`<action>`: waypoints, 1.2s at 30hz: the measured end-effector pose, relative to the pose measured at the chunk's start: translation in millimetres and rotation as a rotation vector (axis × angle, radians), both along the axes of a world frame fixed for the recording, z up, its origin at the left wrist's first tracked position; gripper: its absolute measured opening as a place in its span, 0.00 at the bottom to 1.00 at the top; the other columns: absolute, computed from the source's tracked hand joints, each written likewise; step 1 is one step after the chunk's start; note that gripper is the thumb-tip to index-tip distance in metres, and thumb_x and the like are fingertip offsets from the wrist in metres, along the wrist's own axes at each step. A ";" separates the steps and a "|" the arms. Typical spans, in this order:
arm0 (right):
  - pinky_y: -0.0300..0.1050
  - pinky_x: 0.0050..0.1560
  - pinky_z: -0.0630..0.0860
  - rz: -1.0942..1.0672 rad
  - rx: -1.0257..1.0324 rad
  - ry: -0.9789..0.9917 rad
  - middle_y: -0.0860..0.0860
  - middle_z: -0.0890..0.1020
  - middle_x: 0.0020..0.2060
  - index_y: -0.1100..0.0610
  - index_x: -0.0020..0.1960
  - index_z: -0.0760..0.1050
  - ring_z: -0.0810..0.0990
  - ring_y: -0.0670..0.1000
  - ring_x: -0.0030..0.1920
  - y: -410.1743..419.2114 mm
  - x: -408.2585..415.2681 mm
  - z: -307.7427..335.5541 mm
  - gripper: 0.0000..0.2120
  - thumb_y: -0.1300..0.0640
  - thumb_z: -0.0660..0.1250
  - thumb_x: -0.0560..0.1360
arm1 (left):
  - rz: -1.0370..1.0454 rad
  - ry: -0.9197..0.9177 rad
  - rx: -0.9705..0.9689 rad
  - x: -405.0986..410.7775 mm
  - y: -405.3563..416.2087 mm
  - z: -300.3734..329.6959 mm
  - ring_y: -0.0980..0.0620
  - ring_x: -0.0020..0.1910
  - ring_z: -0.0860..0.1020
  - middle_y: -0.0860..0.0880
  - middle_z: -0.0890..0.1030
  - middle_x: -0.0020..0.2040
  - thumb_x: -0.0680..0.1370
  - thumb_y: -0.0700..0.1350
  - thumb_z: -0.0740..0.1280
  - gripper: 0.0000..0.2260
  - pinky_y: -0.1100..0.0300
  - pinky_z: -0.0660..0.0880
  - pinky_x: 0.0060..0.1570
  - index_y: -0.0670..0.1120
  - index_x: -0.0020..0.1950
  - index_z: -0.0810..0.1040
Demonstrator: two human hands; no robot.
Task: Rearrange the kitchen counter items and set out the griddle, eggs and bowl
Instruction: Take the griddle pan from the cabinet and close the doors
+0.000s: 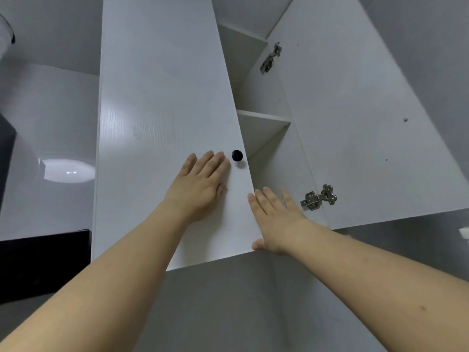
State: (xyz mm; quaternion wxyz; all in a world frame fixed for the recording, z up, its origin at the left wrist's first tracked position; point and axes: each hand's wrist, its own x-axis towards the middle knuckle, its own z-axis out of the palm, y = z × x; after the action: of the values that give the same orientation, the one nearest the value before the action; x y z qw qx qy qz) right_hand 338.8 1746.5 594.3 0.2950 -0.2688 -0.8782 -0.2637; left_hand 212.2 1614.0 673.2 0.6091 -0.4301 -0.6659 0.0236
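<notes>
1. The room is grey: a grey wall (253, 313) runs under and around a white wall cabinet (266, 148), seen from below.
2. There are two cabinet doors. The left door (157, 110) is nearly closed, its wood-grain face toward the person. The right door (355, 123) hangs wide open, showing its inner side.
3. Between the doors the cabinet's inside shows. I count two white shelves: a lower shelf (264, 118) and an upper shelf (241, 34). What little of them can be seen from below looks bare.
4. At the left sits a dark block (43, 260), black and box-like, against the wall. Above it a round ceiling light (67, 170) glows white.
5. Two bare forearms reach up from the bottom corners.
6. The left hand (200, 186) lies flat on the face of the left door, fingers straight and together, pressing just beside the knob.
7. The right hand (274, 219) is spread with fingers straight and slightly apart, at the free edge of the left door near its lower corner, the thumb at the bottom edge. It grips nothing.
8. Two metal hinges sit on the right door: an upper hinge (271, 58) and a lower hinge (318, 198).
9. One round black knob (237, 155) is on the left door, near its free edge.
10. Griddle, eggs, bowl and tabletop lie outside the view.
</notes>
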 end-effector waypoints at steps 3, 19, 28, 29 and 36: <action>0.62 0.73 0.33 0.018 -0.033 0.006 0.54 0.33 0.76 0.53 0.75 0.26 0.29 0.56 0.75 8.6 -9.4 -0.8 0.48 0.33 0.57 0.76 | 0.032 0.035 0.013 -9.6 3.7 -1.8 0.49 0.79 0.45 0.50 0.49 0.80 0.80 0.55 0.36 0.29 0.49 0.38 0.75 0.49 0.80 0.48; 0.65 0.72 0.36 0.018 0.020 -0.070 0.52 0.43 0.78 0.40 0.73 0.26 0.36 0.58 0.76 36.3 -20.7 16.3 0.47 0.31 0.59 0.73 | -0.029 0.159 0.085 -32.4 17.5 3.3 0.42 0.68 0.70 0.44 0.74 0.67 0.76 0.48 0.50 0.25 0.44 0.58 0.70 0.41 0.67 0.75; 0.59 0.75 0.40 -0.075 -0.108 -0.077 0.48 0.40 0.78 0.46 0.77 0.33 0.38 0.55 0.77 44.4 37.8 91.6 0.53 0.36 0.69 0.70 | -0.225 0.256 0.205 27.7 44.2 48.2 0.40 0.72 0.66 0.43 0.70 0.72 0.76 0.48 0.52 0.23 0.42 0.59 0.72 0.41 0.65 0.76; 0.59 0.75 0.40 -0.096 -0.092 -0.050 0.48 0.40 0.78 0.47 0.77 0.33 0.38 0.55 0.77 47.3 46.8 100.7 0.53 0.36 0.68 0.70 | -0.234 0.258 0.212 35.0 48.6 55.3 0.40 0.73 0.65 0.42 0.70 0.72 0.76 0.48 0.52 0.23 0.42 0.59 0.73 0.41 0.66 0.76; 0.58 0.76 0.40 -0.280 -0.115 0.234 0.50 0.37 0.77 0.50 0.77 0.31 0.35 0.56 0.77 76.3 141.3 163.1 0.51 0.36 0.65 0.73 | -0.270 0.253 0.240 75.6 82.3 89.7 0.44 0.78 0.54 0.45 0.58 0.78 0.79 0.47 0.53 0.24 0.44 0.46 0.76 0.45 0.76 0.64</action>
State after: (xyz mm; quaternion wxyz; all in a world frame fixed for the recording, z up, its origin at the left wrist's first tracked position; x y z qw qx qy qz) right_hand 480.1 1822.8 757.4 0.3396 -0.4337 -0.8055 -0.2184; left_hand 287.9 1696.3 762.9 0.7322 -0.4333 -0.5187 -0.0839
